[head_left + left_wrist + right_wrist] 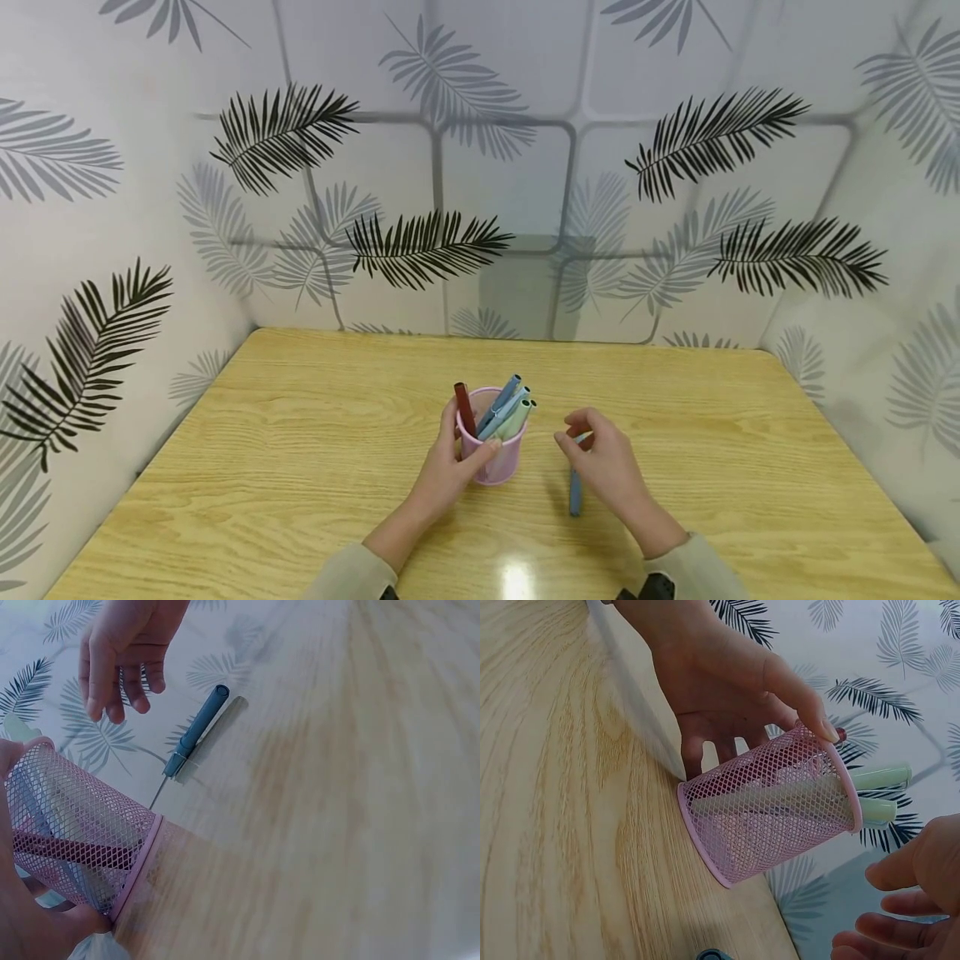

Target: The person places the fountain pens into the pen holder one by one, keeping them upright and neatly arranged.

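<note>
A pink mesh cup (497,465) (82,825) (772,806) stands on the wooden table (300,450). It holds a red pen (463,406) and several blue and pale green pens (510,404) (881,778). My left hand (468,440) (735,682) grips the cup, thumb on the near rim and fingers round the far side. A blue pen (575,493) (196,731) lies flat on the table to the right of the cup. My right hand (573,429) (120,690) (907,900) hovers just above that pen with loosely curled fingers, holding nothing.
Walls with a leaf pattern (420,242) close in the table at the back and on both sides. Bare wood stretches left and right of the hands. A light reflection (516,579) sits near the front edge.
</note>
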A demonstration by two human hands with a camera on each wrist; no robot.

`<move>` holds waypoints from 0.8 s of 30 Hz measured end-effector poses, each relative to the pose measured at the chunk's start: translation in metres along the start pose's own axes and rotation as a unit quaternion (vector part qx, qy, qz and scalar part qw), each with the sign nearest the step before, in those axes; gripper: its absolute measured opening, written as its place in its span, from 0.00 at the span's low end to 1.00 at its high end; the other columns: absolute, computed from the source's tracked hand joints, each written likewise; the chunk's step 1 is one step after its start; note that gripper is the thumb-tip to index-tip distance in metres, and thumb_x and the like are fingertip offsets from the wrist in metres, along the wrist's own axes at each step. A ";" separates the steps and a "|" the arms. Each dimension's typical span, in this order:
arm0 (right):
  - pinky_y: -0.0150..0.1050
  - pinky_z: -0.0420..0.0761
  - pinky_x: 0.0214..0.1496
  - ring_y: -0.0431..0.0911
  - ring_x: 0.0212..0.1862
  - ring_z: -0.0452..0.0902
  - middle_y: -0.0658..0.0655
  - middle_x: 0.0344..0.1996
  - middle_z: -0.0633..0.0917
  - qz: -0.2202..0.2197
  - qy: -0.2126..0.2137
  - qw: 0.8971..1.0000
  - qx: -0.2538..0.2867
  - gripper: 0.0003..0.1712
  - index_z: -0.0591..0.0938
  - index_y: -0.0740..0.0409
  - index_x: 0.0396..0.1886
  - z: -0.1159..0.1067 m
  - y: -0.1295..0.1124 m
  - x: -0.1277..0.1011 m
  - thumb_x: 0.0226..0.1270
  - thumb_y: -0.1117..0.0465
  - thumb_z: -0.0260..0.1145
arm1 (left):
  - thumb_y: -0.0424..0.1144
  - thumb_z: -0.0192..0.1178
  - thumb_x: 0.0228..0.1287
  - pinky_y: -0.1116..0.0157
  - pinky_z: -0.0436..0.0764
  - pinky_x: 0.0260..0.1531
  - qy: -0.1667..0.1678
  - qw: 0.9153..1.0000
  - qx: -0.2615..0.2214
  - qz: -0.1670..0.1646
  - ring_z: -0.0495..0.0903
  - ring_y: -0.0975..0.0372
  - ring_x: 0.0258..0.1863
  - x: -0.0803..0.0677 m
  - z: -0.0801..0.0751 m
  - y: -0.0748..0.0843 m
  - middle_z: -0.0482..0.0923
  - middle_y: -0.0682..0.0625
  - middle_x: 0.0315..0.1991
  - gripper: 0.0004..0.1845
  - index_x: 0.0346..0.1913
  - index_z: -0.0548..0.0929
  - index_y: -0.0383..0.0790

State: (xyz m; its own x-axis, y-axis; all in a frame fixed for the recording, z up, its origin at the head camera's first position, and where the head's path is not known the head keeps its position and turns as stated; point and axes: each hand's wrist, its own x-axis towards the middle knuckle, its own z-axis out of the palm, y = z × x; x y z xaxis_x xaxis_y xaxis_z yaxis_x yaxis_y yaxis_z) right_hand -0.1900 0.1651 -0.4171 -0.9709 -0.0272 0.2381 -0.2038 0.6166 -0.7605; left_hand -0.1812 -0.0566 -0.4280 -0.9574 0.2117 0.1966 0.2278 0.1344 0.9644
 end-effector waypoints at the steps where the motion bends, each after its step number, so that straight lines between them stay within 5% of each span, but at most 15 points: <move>1: 0.35 0.75 0.28 0.48 0.32 0.75 0.55 0.33 0.80 0.002 0.000 1.000 -0.003 0.12 0.78 0.61 0.44 0.000 0.001 0.000 0.61 0.62 0.65 | 0.41 0.60 0.62 0.46 0.62 0.59 0.000 1.000 0.001 -0.001 0.61 0.46 0.64 0.000 0.000 0.000 0.59 0.36 0.66 0.42 0.72 0.45 0.49; 24: 0.39 0.76 0.27 0.49 0.32 0.75 0.63 0.36 0.79 0.058 -0.037 0.996 -0.050 0.19 0.74 0.69 0.47 0.003 0.020 0.008 0.62 0.61 0.65 | 0.40 0.60 0.62 0.45 0.59 0.60 -0.002 1.000 -0.007 0.002 0.58 0.45 0.65 0.000 -0.001 -0.002 0.59 0.35 0.66 0.43 0.73 0.44 0.44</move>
State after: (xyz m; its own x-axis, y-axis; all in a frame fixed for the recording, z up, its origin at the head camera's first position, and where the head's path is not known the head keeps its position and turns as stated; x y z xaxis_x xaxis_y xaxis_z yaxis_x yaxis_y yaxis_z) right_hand -0.2025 0.1749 -0.4319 -0.9945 -0.0072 0.1046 -0.0802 0.6946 -0.7149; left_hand -0.1817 -0.0584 -0.4296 -0.9556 0.2169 0.1995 0.2291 0.1208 0.9659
